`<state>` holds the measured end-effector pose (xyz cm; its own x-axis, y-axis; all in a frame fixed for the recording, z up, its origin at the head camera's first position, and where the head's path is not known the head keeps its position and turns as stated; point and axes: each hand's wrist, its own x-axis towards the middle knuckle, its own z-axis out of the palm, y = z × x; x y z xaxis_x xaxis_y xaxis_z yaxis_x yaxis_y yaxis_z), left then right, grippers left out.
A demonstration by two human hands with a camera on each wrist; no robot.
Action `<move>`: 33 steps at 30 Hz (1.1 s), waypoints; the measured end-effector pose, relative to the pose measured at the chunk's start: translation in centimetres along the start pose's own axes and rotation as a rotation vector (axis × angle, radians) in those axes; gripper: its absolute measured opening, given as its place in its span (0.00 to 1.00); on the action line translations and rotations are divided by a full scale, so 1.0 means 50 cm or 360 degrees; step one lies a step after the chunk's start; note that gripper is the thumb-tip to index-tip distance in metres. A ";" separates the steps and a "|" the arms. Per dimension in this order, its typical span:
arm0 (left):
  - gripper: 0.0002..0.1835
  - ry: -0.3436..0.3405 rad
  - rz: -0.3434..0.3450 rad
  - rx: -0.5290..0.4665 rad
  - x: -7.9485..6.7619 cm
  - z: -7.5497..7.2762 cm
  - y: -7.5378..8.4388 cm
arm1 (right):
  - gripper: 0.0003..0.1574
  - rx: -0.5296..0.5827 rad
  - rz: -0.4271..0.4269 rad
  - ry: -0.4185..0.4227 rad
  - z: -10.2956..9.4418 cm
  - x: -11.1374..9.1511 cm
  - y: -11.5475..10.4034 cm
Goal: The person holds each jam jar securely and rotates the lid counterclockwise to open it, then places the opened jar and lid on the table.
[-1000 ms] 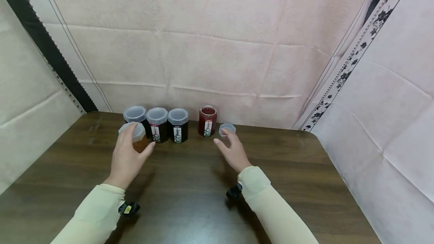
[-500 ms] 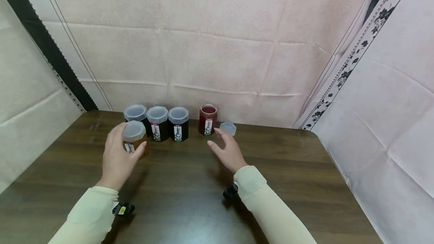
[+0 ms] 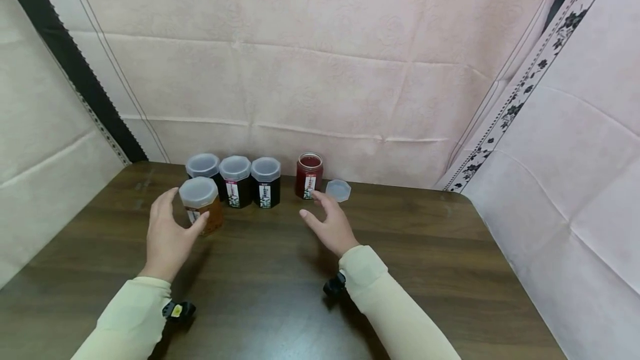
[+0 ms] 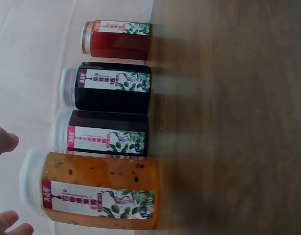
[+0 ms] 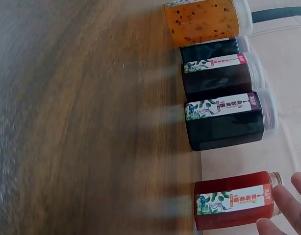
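An amber jam jar (image 3: 214, 216) with dark seeds and a frosted lid stands in front of the dark jars. My left hand (image 3: 166, 240) is spread beside it, thumb and fingers apart; in the left wrist view, gaps show between the fingertips (image 4: 8, 141) and the jar. Farther right, a red jam jar (image 3: 304, 178) stands with its mouth uncovered. Its label faces the right wrist camera. Beside it on the table lies a loose translucent lid (image 3: 338, 190). My right hand (image 3: 332, 229) hovers before the red jar, fingers extended and holding nothing.
Behind the amber jar, a row holds a dark jar with a blue-white lid (image 3: 202, 165), a second dark jar (image 3: 237, 193) and a third (image 3: 270, 193). They stand near the back edge of the wooden table (image 3: 260, 288), against a pale cloth wall (image 3: 320, 88).
My left hand has drawn back leftward from the amber jar, uncovering its lid and label. My right hand has shifted left, away from the loose lid towards the front of the red jar.
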<state>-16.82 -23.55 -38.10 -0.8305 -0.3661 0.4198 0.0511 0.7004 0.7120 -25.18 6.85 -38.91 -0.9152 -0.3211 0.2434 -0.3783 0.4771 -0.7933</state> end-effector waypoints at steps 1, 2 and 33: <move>0.42 -0.0012 -0.0019 -0.0007 0.000 0.000 -0.002 | 0.37 0.0003 0.0004 -0.0005 0.001 0.000 -0.001; 0.43 -0.0024 -0.0038 -0.0014 0.000 0.001 -0.003 | 0.37 0.0008 0.0010 -0.0010 0.003 0.000 -0.002; 0.54 -0.0329 -0.0492 -0.0228 0.031 0.034 -0.076 | 0.37 0.0062 0.0009 -0.0072 0.058 0.012 -0.037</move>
<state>-19.24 -25.76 -41.10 -0.9121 -0.4054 0.0616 -0.1543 0.4785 0.8644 -24.61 3.39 -38.91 -0.9099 -0.3554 0.2140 -0.3665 0.4469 -0.8161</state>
